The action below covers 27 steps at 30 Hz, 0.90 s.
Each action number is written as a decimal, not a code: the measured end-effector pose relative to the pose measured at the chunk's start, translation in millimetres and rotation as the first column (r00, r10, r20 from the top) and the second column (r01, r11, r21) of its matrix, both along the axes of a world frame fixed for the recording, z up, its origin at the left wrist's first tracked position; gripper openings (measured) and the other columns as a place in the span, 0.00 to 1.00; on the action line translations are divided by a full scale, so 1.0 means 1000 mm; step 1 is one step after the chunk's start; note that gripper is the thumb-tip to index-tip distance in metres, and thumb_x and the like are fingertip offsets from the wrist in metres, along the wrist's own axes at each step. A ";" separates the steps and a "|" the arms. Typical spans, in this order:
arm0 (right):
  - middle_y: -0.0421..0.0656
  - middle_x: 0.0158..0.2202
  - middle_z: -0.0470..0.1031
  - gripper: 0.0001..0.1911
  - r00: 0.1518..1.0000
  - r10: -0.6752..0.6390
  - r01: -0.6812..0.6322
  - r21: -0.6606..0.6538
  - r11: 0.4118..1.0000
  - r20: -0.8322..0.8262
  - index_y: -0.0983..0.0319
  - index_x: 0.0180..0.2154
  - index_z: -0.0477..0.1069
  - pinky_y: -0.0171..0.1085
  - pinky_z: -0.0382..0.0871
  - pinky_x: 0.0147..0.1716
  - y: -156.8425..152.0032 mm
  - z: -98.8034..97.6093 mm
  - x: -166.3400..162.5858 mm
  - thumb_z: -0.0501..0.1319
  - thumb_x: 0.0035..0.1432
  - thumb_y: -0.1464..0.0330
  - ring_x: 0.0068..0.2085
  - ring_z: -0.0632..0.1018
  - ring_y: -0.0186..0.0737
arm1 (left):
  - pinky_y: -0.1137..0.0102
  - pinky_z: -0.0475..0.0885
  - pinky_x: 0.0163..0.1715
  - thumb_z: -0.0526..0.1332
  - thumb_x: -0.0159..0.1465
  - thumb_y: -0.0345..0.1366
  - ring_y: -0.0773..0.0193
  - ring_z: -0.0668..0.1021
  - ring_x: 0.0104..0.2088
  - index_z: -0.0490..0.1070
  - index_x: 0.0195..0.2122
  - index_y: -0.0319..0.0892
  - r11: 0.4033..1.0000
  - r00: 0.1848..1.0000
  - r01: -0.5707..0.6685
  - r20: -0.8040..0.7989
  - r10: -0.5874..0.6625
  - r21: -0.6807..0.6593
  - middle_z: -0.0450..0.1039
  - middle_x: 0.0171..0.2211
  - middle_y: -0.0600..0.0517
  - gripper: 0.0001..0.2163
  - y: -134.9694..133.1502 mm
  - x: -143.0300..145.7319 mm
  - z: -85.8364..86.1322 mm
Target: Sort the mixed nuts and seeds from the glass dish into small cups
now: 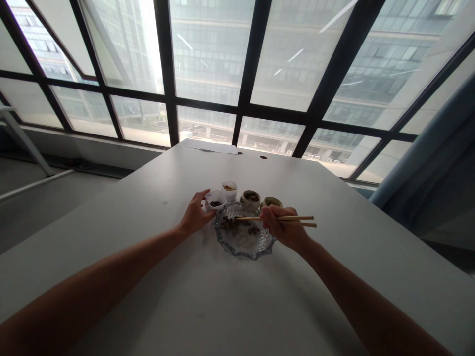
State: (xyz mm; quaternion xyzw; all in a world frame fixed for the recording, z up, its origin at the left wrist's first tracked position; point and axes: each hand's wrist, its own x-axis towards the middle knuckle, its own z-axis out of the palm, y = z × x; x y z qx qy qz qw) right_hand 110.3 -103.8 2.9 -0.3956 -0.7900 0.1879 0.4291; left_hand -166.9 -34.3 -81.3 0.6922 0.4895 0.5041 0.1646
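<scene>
My left hand is wrapped round the side of a small white cup with dark bits inside. In my right hand is a pair of wooden chopsticks, held nearly level. Their tips reach over the left part of a clear glass plate with a scalloped rim, where small dark brown pieces lie in clumps. Whether the tips pinch a piece is too small to tell. Behind the plate stand a second white cup with light brown pieces, a patterned round cup with brownish pieces, and another round cup, partly hidden by my right hand.
The white table extends to a wide window with dark frames. Sheets of paper lie at its far edge, near two round holes. A blue-grey curtain hangs at the right, and a white metal frame stands at the left.
</scene>
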 end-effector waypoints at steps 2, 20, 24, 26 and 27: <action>0.40 0.17 0.72 0.27 1.000 -0.004 0.004 -0.011 1.000 -0.009 0.60 0.22 0.70 0.32 0.64 0.16 0.000 -0.001 0.000 0.54 0.67 0.50 0.17 0.71 0.33 | 0.61 0.77 0.45 0.68 0.54 0.37 0.54 0.77 0.50 0.65 0.60 0.39 1.000 1.000 0.002 -0.003 -0.002 -0.001 0.71 0.55 0.41 0.31 0.000 0.000 0.000; 0.43 0.13 0.71 0.33 0.859 -0.324 0.193 -0.336 0.922 -0.395 0.63 0.23 0.73 0.31 0.58 0.07 0.024 0.001 0.007 0.63 0.50 0.38 0.11 0.68 0.33 | 0.62 0.77 0.43 0.69 0.54 0.39 0.54 0.77 0.49 0.66 0.60 0.40 1.000 1.000 0.006 0.020 -0.006 -0.014 0.72 0.54 0.41 0.32 0.000 0.000 0.000; 0.41 0.14 0.71 0.33 0.900 -0.264 0.215 -0.176 0.961 -0.346 0.63 0.23 0.73 0.30 0.59 0.09 0.014 0.011 0.010 0.60 0.53 0.38 0.12 0.68 0.31 | 0.62 0.77 0.43 0.69 0.53 0.37 0.54 0.77 0.49 0.66 0.60 0.40 1.000 1.000 0.008 0.016 -0.008 -0.013 0.72 0.54 0.41 0.32 -0.001 0.000 0.001; 0.40 0.14 0.71 0.32 0.934 -0.217 0.191 -0.118 0.974 -0.283 0.62 0.24 0.73 0.30 0.59 0.10 0.009 0.015 0.013 0.58 0.57 0.40 0.12 0.68 0.31 | 0.62 0.77 0.43 0.68 0.54 0.37 0.54 0.77 0.49 0.66 0.60 0.40 1.000 1.000 0.014 0.009 -0.013 -0.010 0.72 0.54 0.41 0.32 -0.001 0.000 0.002; 0.40 0.14 0.71 0.31 0.951 -0.190 0.170 -0.101 0.980 -0.242 0.62 0.25 0.74 0.31 0.60 0.10 0.008 0.017 0.015 0.58 0.58 0.41 0.12 0.68 0.31 | 0.62 0.77 0.43 0.69 0.54 0.38 0.54 0.77 0.49 0.66 0.60 0.40 1.000 1.000 0.013 0.005 -0.013 -0.008 0.72 0.54 0.41 0.32 -0.001 -0.001 0.002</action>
